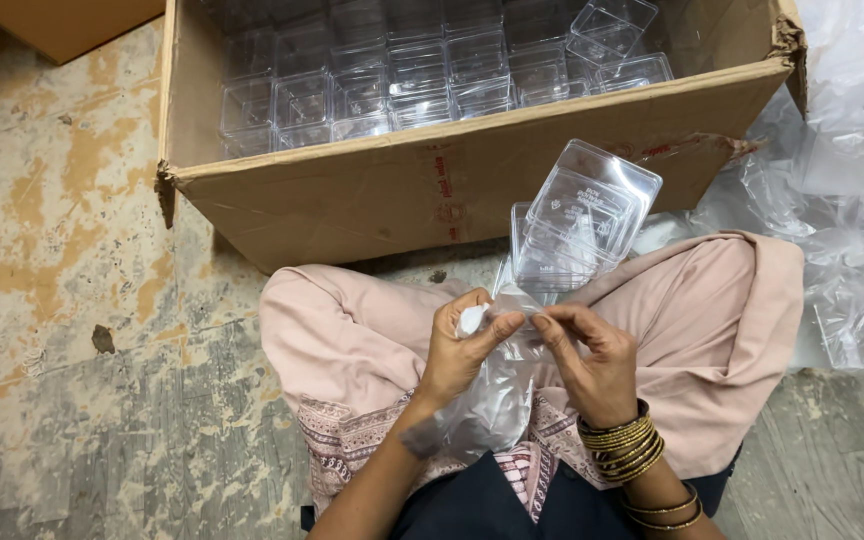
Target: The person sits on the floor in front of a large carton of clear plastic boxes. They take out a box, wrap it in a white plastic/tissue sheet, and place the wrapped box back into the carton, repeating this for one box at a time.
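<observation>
both hands pinch the same clear plastic bag [497, 395] over the lap. left hand [455, 345]: grip clenched on the bag's upper edge, thumb and fingers also wrapped around a small white piece [471, 319], can't tell what it is. right hand [590, 362]: thumb and forefinger grasping the bag edge just beside the left fingertips, near touching. bag hangs down between the wrists, crumpled, resting on the pink trousers [362, 350].

stack of clear square plastic containers [580, 220] sits just beyond the hands, tilted, leaning on the right knee and against the cardboard box [432, 185]. its lower end meets the bag top; can't tell if it's partly inside the bag.

gold bangles [624, 445] on the right wrist. box is open, filled with rows of more clear containers [392, 85]. loose clear plastic sheeting [842, 200] piled to the right of the box. worn, patchy floor [62, 300] underneath, person seated on it.
</observation>
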`<move>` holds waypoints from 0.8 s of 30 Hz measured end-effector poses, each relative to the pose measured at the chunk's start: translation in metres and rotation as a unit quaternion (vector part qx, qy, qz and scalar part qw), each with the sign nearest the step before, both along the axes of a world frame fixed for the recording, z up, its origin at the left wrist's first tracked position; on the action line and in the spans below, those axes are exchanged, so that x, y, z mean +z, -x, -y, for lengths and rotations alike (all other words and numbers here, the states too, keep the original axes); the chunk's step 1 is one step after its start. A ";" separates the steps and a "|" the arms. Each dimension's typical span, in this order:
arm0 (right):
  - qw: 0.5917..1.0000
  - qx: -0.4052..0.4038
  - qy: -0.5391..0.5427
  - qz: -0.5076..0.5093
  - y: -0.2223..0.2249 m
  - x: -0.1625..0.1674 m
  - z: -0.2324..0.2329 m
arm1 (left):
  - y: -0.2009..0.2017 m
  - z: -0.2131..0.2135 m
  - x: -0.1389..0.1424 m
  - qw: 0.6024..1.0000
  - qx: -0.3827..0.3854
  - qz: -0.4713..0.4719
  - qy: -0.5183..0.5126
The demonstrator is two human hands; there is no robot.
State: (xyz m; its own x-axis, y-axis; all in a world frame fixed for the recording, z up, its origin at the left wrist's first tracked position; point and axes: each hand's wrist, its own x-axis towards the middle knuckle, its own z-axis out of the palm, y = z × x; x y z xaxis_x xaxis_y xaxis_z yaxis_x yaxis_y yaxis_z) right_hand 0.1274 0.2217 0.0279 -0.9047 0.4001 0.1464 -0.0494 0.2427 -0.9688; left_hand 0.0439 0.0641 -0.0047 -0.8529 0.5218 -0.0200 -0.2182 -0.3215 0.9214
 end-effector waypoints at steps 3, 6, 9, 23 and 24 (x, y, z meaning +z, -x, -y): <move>0.997 0.000 -0.069 -0.019 0.001 -0.002 -0.002 | 0.000 -0.001 0.002 0.999 0.001 0.032 0.008; 0.998 0.000 -0.069 -0.005 0.001 -0.003 -0.002 | 0.000 -0.002 0.005 0.998 -0.009 0.066 -0.007; 0.997 -0.005 -0.077 0.018 0.001 -0.002 -0.002 | 0.001 -0.003 0.005 1.000 -0.004 0.010 0.000; 0.995 -0.008 -0.097 -0.029 0.005 -0.001 -0.002 | 0.003 -0.005 0.000 0.998 0.003 0.021 -0.055; 0.994 -0.012 -0.100 -0.035 0.005 -0.002 -0.003 | 0.003 -0.005 0.000 0.998 -0.002 0.018 -0.064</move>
State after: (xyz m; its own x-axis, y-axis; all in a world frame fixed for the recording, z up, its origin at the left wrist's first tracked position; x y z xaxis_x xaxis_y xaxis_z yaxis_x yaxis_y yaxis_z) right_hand 0.1227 0.2242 0.0263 -0.8805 0.3774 0.2869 -0.1069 0.4316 -0.8957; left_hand 0.0411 0.0690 -0.0050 -0.8508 0.5253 0.0161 -0.2522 -0.4350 0.8644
